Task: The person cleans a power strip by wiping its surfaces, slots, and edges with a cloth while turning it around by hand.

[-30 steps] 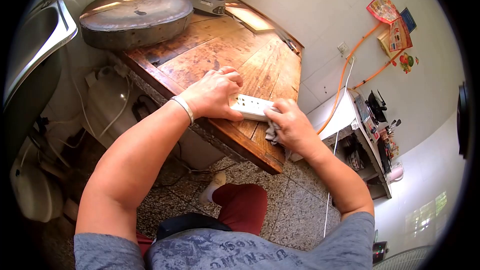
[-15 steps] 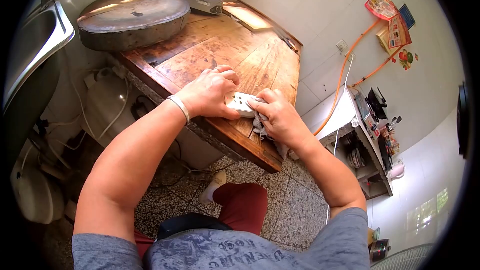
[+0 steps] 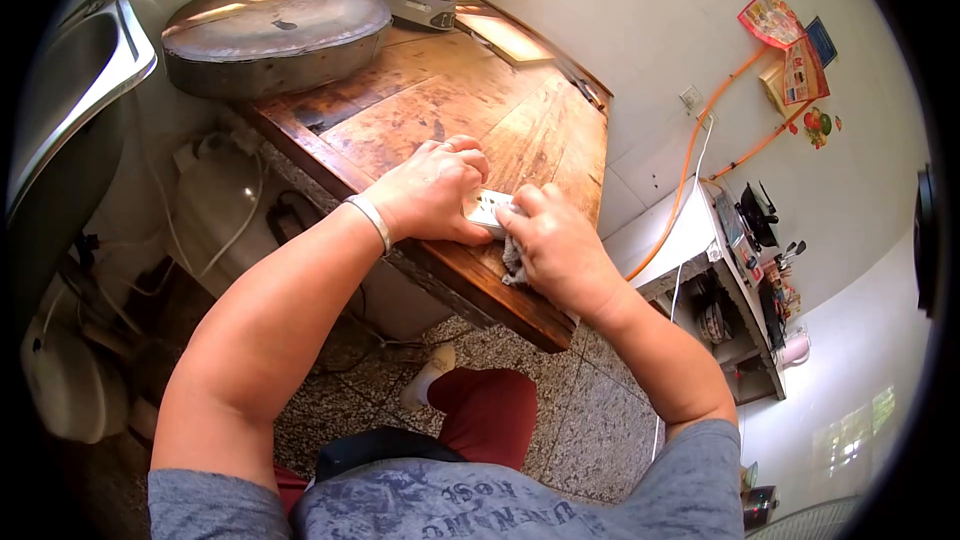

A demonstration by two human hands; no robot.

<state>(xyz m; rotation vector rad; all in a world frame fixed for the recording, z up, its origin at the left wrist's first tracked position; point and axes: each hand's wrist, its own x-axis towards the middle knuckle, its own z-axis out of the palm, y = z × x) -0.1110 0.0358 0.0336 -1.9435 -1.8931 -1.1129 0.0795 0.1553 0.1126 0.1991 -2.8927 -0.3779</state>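
A white power strip (image 3: 487,208) with socket holes lies at the near edge of the wooden table. My left hand (image 3: 432,190), a bracelet at its wrist, is closed round the strip's left end, thumb on the near side. Bunched under the fingers of my right hand (image 3: 555,248) is a grey cloth (image 3: 513,260), which touches the strip's right end. Part of the cloth hangs below that hand near the table edge. Both ends of the strip are hidden by my hands.
On the wooden table (image 3: 430,105) stand a large round, flat-topped object (image 3: 275,35) and a scale-like appliance (image 3: 412,5). A steel sink (image 3: 140,50) is at left. An orange hose (image 3: 690,175) runs down the right wall to a shelf unit with kitchenware.
My right hand and the cloth have shifted slightly left along the strip, covering more of its sockets. My left hand keeps its hold. The whole view has shifted slightly.
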